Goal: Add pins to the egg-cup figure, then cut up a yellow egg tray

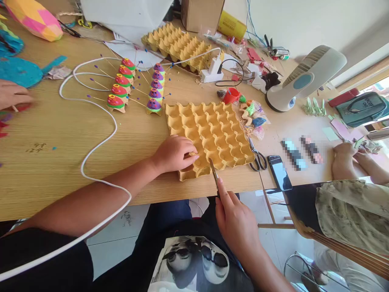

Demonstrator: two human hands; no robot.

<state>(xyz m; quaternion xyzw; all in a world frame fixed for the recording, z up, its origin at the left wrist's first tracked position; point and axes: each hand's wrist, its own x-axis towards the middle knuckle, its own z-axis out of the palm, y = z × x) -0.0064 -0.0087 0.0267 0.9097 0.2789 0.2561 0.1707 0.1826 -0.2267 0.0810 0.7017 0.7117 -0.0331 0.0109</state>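
Note:
A yellow cardboard egg tray (212, 132) lies on the wooden table in front of me. My left hand (175, 154) grips its near left part, fingers curled over a cup wall. In my right hand (232, 215) is a knife (214, 172), index finger stretched along it, its tip touching the tray's near edge. Black-handled scissors (259, 159) lie against the tray's right edge. Beyond the tray to the left stand two rows of painted egg-cup pieces with pins stuck in them, one red and green (118, 90), the other purple and yellow (155, 91).
A white cable (83, 162) loops over the table and my left forearm. Behind are another egg tray (179, 46), a power strip (212, 75) and a fan (304, 79). A phone (279, 172) lies at right. Other people's hands (13, 95) show at both sides.

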